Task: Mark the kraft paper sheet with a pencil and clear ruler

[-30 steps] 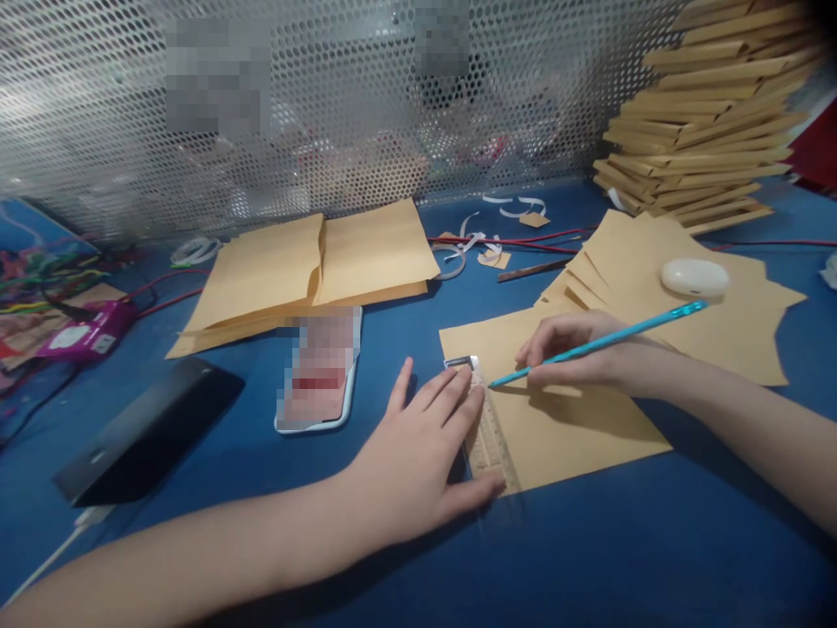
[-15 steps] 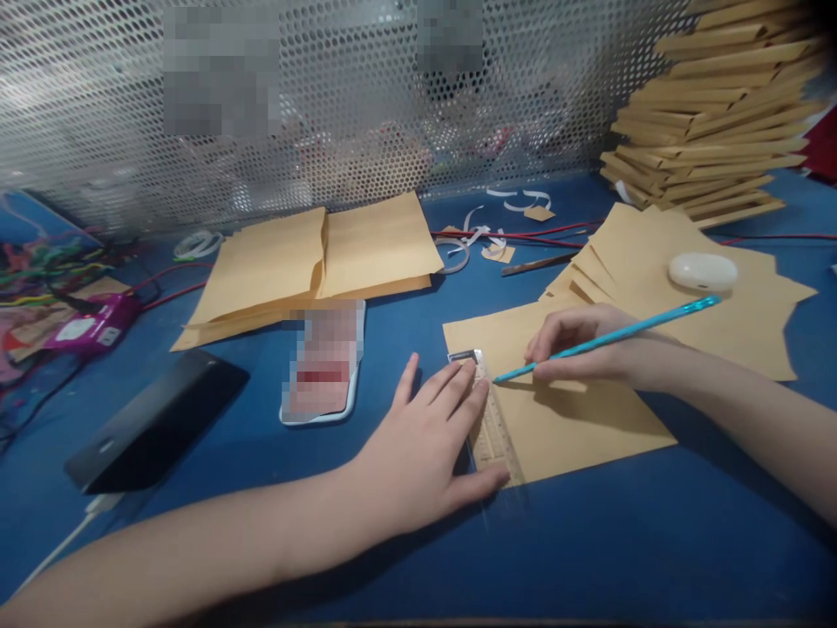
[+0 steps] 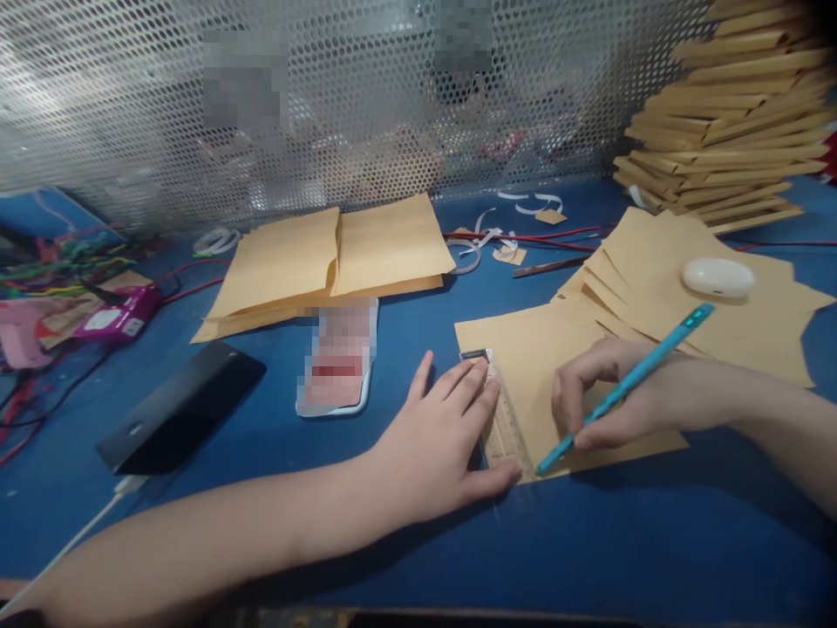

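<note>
My left hand (image 3: 448,427) lies flat with fingers spread, pressing a clear ruler (image 3: 506,427) down along the left side of a tan paper sheet (image 3: 523,340). In my right hand (image 3: 605,397) a light-blue pencil (image 3: 628,384) is pinched, tilted up to the right. Its tip is at the sheet's near edge, just right of the ruler's lower end. The fingers of my left hand cover part of the ruler.
Left of my hands lie a phone (image 3: 343,375) and a black power bank (image 3: 183,410) with a white cable. Folded tan paper (image 3: 392,244) lies behind. At right are fanned sheets (image 3: 654,253) under a white case (image 3: 717,277), and a tall envelope stack (image 3: 725,131). A perforated metal panel (image 3: 353,105) stands behind.
My right hand has brought the pencil tip along the ruler from near its far end to the sheet's near edge. My left hand stays on the ruler. The view has shifted slightly.
</note>
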### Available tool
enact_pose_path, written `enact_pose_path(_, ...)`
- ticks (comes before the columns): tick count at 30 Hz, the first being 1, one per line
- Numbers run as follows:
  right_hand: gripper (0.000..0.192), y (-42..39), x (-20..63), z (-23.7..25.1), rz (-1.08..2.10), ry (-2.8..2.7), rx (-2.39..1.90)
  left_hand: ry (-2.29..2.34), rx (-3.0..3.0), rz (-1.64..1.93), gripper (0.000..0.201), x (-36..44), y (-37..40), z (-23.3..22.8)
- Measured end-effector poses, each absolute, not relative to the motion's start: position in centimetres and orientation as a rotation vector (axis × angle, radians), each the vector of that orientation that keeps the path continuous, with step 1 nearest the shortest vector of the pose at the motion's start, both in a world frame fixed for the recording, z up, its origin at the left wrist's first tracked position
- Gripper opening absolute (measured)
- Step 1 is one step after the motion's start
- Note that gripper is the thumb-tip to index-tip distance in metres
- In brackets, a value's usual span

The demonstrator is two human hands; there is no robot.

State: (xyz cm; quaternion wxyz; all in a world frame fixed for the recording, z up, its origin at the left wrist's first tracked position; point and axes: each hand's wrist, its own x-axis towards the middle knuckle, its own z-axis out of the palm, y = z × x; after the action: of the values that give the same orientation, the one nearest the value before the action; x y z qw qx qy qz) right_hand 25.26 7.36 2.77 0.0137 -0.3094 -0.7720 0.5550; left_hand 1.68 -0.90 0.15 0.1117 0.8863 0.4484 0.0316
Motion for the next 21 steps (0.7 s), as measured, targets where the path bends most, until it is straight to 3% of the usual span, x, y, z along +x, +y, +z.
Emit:
enact_pose_path(9,0.014,7.1,25.0,3.4,1.671,-2.308,-0.975,1.313,2.671,0.095,0.075,1.4,-1.0,0.3)
enact_pose_path(14,0.023,8.3,25.0,2.6,1.143,-1.985,-1.154,1.359,2.743,-0.063,0.092,1.0,-1.8,1.6)
enact_pose_path(18,0.027,9.4,25.4,1.7,0.614,-2.190,-1.279,1.370,2.792,-0.085,0.096,0.7,-2.3,2.5)
enact_pose_path(21,0.028,10.3,25.9,0.9,0.411,-2.347,-1.265,1.333,2.781,-0.067,0.092,0.3,-1.8,2.9)
